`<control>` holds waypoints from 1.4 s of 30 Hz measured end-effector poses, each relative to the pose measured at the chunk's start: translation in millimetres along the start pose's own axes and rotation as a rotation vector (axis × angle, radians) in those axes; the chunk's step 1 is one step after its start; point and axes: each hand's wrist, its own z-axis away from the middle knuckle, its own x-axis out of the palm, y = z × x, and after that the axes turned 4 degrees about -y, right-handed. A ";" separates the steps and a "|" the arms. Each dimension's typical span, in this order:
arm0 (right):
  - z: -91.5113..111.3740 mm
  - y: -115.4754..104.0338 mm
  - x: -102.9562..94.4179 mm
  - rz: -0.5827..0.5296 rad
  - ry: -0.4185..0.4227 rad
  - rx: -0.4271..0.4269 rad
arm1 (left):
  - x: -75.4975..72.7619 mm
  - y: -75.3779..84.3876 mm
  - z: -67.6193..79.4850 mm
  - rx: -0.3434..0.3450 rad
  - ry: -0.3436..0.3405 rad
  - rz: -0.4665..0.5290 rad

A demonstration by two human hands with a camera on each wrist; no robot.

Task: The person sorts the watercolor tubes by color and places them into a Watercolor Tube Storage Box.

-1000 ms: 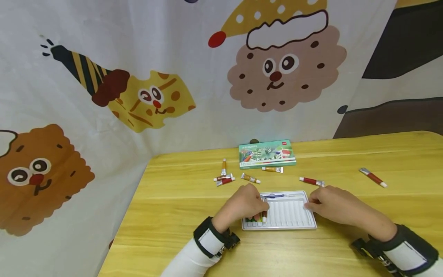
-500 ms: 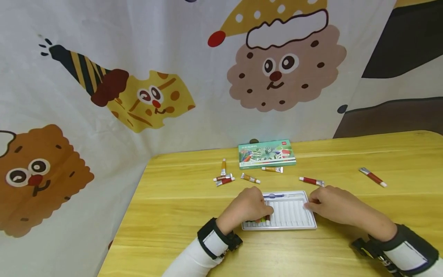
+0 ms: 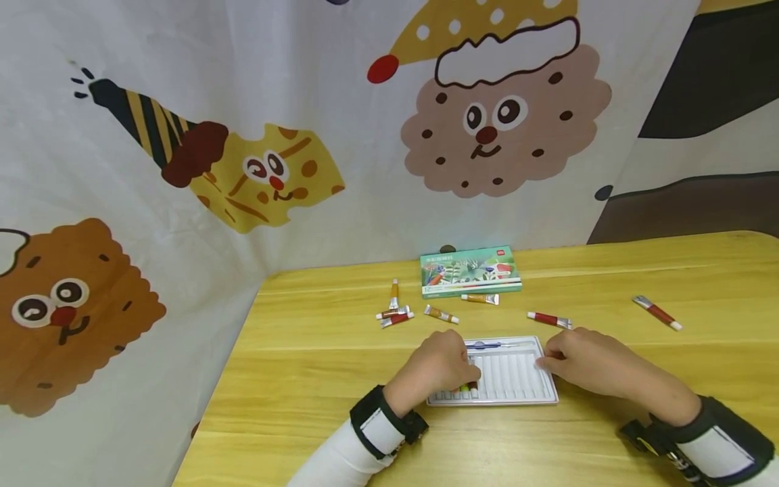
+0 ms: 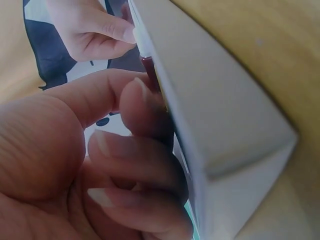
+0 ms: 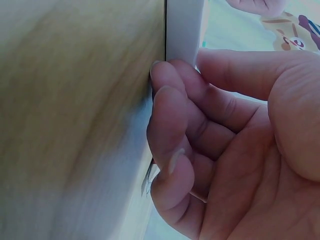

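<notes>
A white plastic tray (image 3: 511, 376) with narrow slots lies on the table. My left hand (image 3: 439, 365) is over its left part, fingers curled, thumb and forefinger at a dark brown-red paint tube (image 3: 473, 387) in a slot. In the left wrist view this tube (image 4: 149, 67) shows at the fingertips beside the tray wall (image 4: 220, 90). A yellow-green tube (image 3: 464, 388) lies just left of it; my hand hides the slots further left. My right hand (image 3: 587, 360) pinches the tray's right rim; in the right wrist view, thumb and fingers bracket the tray edge (image 5: 182, 30).
A blue paintbrush (image 3: 485, 345) lies in the tray's top groove. Behind the tray are a green paint box (image 3: 470, 272), an ochre tube (image 3: 441, 314), a yellow tube (image 3: 479, 298), a red tube (image 3: 550, 320) and a small tube cluster (image 3: 394, 312). Another red tube (image 3: 657, 312) lies far right.
My left hand has moved slightly right, bringing the brown-red tube down into a slot beside the yellow-green one. The right hand stays at the tray's rim.
</notes>
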 end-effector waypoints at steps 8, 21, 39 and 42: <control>0.3 0.2 0.9 0.003 0.003 0.001 | 1.7 1.7 4.4 0.003 -0.019 -0.066; 0.5 -0.8 0.5 0.001 0.000 0.005 | -3.9 1.2 10.1 0.008 -0.087 -0.104; 0.4 -1.2 2.4 -0.001 0.010 0.002 | -0.3 -4.1 3.5 0.035 -0.118 -0.073; 0.8 -0.9 2.7 0.001 0.012 0.004 | -0.3 -3.9 3.3 0.033 -0.108 -0.058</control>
